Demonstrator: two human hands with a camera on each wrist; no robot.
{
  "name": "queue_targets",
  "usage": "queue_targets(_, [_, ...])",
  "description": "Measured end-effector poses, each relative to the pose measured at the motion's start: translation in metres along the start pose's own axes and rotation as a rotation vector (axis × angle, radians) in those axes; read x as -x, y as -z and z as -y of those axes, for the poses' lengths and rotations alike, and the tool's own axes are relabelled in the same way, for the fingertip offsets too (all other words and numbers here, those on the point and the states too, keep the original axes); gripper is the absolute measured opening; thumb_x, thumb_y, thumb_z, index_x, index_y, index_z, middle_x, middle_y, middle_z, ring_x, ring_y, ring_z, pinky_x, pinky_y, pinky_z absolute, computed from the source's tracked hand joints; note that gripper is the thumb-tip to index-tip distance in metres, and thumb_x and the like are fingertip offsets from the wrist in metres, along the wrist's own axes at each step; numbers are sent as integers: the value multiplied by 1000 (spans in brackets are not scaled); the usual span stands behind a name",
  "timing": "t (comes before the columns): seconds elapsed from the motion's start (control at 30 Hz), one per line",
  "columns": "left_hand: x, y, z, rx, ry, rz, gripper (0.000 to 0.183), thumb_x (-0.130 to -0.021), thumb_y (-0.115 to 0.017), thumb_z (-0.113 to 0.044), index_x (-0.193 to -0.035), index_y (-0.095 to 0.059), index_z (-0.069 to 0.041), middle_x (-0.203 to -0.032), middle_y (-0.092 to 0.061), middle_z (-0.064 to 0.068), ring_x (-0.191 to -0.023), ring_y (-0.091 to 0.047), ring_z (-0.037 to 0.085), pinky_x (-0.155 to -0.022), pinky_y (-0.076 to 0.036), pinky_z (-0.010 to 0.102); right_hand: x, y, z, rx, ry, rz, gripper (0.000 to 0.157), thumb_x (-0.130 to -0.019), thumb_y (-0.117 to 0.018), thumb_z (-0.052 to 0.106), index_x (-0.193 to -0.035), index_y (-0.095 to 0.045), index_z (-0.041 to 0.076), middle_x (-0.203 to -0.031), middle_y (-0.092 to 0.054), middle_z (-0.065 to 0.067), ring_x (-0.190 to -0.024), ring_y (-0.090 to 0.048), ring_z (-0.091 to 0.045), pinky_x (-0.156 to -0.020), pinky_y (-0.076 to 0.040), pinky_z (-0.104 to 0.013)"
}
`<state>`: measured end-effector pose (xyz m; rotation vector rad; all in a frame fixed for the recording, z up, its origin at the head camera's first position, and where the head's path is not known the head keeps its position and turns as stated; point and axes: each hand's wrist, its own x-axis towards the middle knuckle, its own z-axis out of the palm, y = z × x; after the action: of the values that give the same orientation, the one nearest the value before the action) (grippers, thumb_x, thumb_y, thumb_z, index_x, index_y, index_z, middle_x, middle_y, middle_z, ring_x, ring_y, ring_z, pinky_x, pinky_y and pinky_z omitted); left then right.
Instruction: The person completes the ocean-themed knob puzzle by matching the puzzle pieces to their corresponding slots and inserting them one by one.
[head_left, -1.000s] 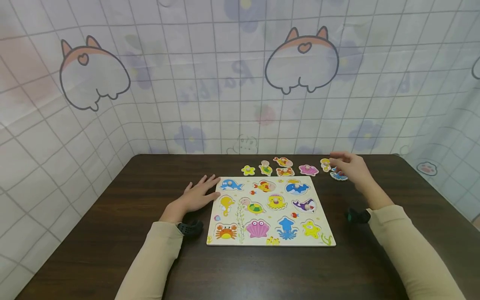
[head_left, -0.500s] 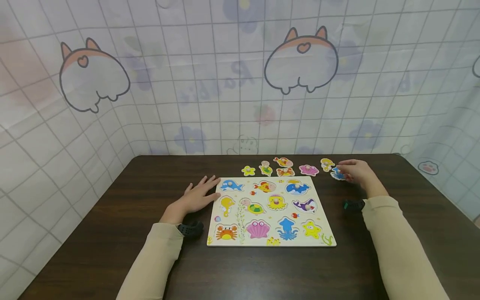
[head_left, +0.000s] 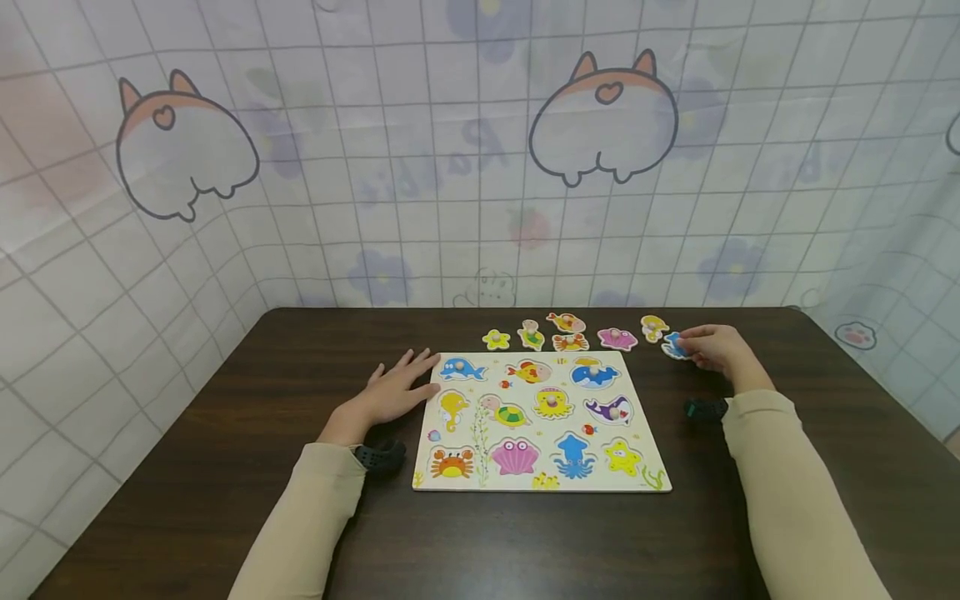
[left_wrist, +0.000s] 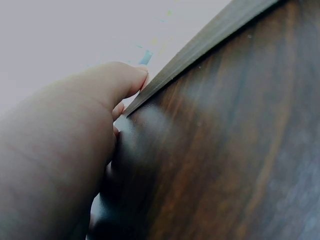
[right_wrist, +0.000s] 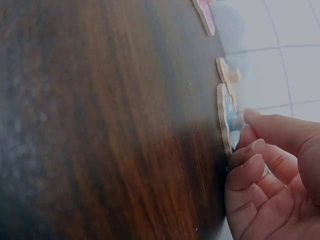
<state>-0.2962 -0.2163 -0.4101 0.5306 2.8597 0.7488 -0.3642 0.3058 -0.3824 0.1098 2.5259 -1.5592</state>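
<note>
Now right hand (head_left: 718, 348) pinching flat blue wooden piece (head_left: 674, 346), right of pale rectangular wooden board (head_left: 543, 427); left hand (head_left: 390, 392) touching board, fingers spread; apparently picking up, next calling for straight lift.

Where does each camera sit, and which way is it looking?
Head: on the head, facing forward and down at the board; left hand, right hand and sleeves show.
Left wrist: on that wrist, facing the board's edge; left hand shows.
Right wrist: on that wrist, facing the blue piece; right hand shows.
Head and right wrist views both show the blue piece.
</note>
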Motion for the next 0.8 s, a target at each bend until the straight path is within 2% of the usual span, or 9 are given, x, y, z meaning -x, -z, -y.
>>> queue_targets(0.17, [1,1,-1,4,5,-1,68,-108,-50,-42,-165,-25,-15,-170,-14,13,-156,-3,36,-118,5,66,-2,-1,-2,16,12,-19,48,-104,-57,8,-138,-43,-23,-74,-61,8,-60,-53,-4,-59,-51,-19])
queue_targets(0.43, [0,0,-2,3,-13,-6,67,-109,-50,-41,-165,-26,-13,-170,-14,14,-156,-4,38,-118,5,67,-7,-3,-7,-25,-64,-106,35,-100,-64,5,-124,-59,-19,-65,-58,6,-54,-51,-3,-54,-50,-18])
queue_targets(0.63, [1,1,-2,6,-3,-4,68,-108,-49,-43,-165,-25,-14,-170,-14,14,-156,-3,37,-118,5,66,-7,-3,-5,-51,-69,-124,27,-97,-67,4,-114,-67,-16,-63,-57,7,-52,-50,-1,-53,-49,-17])
queue_targets(0.8, [1,-1,0,11,1,0,68,-108,-50,-44,-165,-25,-15,-170,-14,13,-156,-2,36,-118,6,66,-10,-5,-6,-8,-72,-123,31,-100,-64,5,-120,-64,-18,-64,-59,6,-54,-51,-2,-53,-48,-17])
